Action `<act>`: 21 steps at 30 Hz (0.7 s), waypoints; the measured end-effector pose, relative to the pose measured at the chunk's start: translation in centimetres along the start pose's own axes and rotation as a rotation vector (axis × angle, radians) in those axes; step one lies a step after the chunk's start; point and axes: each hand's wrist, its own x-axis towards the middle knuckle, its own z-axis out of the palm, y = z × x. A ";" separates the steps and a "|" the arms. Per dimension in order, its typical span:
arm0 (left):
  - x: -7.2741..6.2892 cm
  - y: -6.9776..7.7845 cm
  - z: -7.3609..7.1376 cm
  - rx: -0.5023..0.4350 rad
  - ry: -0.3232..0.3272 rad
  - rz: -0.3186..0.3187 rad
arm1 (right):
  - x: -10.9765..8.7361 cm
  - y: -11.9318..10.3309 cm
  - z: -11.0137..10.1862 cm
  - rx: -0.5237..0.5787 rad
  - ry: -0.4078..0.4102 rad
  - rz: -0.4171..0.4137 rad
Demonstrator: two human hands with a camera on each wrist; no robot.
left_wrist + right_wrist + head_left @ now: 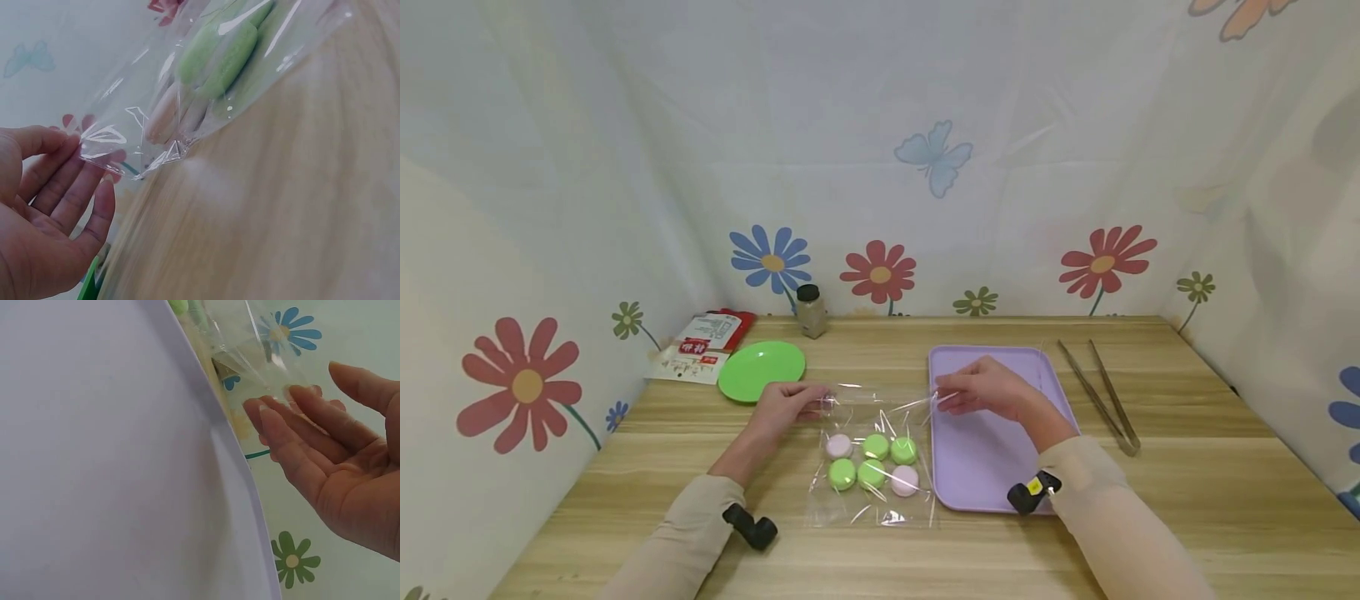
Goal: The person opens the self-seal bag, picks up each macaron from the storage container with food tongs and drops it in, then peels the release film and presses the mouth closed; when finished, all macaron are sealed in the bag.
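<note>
A clear plastic bag (887, 508) with several green macarons (872, 474) and two pale pink macarons (905, 481) in it lies in front of me. My left hand (786, 408) pinches its upper left corner between thumb and fingers; the left wrist view shows that corner lifted, with the macarons inside the bag (125, 134). At the upper right corner is my right hand (988, 390), above the lilac tray (977, 467). In the right wrist view the right hand's fingers (306, 450) touch the film while its thumb stands apart from them.
Metal tongs (1105, 400) lie right of the tray. At the back left are a green plate (760, 371), a red and white packet (703, 346) and a small jar with a black lid (811, 312). A flowered cloth (1000, 208) hangs behind the wooden table (1195, 467).
</note>
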 end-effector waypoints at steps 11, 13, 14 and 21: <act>-0.1 0.0 -0.3 -0.020 -0.019 0.031 | 0.4 0.3 0.8 0.025 0.057 -0.031; -0.1 0.1 -0.3 -0.019 -0.023 0.037 | 0.3 0.2 0.9 0.032 0.062 -0.034; -0.2 0.2 -0.3 -0.021 -0.025 0.039 | 0.3 0.2 1.0 0.040 0.066 -0.031; 0.1 0.2 -0.3 -0.005 -0.009 0.052 | 0.2 0.0 1.2 0.060 0.081 -0.015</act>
